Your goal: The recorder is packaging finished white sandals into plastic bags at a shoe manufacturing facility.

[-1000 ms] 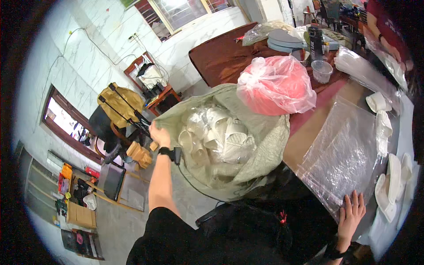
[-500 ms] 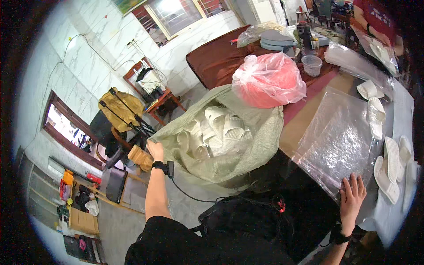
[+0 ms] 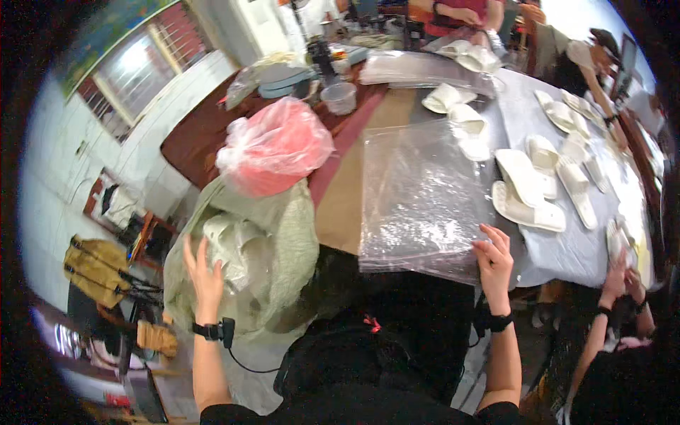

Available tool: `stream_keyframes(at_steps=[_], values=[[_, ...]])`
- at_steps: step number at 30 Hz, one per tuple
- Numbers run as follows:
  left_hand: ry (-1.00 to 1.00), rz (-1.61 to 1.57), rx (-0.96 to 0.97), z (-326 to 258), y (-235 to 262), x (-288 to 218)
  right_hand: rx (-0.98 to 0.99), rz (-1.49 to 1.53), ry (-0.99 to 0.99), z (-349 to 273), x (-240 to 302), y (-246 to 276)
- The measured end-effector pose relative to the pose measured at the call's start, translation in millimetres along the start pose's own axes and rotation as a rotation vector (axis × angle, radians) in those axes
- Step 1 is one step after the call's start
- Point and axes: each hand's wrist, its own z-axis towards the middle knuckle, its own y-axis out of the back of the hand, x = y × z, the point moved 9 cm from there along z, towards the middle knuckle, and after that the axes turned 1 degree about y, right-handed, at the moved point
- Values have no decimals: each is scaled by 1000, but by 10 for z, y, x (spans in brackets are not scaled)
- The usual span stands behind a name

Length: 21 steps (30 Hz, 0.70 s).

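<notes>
My left hand [image 3: 204, 273], its fingers spread, is at the left side of the open pale green woven sack [image 3: 287, 273]. Inside the sack lie white slippers [image 3: 237, 251], some in clear wrapping; the fingertips are beside them, and I see nothing held. My right hand [image 3: 494, 262] has its fingers bent in at the near right corner of a stack of clear plastic bags [image 3: 418, 191], seemingly pinching the edge. Close to the right of that stack, loose white slippers [image 3: 520, 177] lie on the table, some across one another.
A clear bag of pink stuff [image 3: 283, 149] sits behind the sack, near a plastic tub [image 3: 338, 99]. More clear sheets [image 3: 425, 71] lie farther back. A person in red [image 3: 464, 18] holds wrapped slippers across the table. At the right, another person's hands [image 3: 620, 280] handle a slipper.
The view has swung right, bringing more slippers and people into sight. My left hand has left the sack's rim and come over its opening. My right fingers, flat before, are now bent.
</notes>
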Motion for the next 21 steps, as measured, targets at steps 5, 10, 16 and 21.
stream_keyframes(at_steps=[5,10,16,21], values=[[-513,-375,313,-9,-445,-1909,-80,-31,31,16,43,165],[-839,-551,452,-136,-845,-2991,-120,-7,64,10,20,148],[-985,-640,584,-237,-1393,-3654,-143,-23,43,-18,-23,187],[-992,-566,572,-283,-1737,-3725,-233,-8,-22,-30,-84,234]])
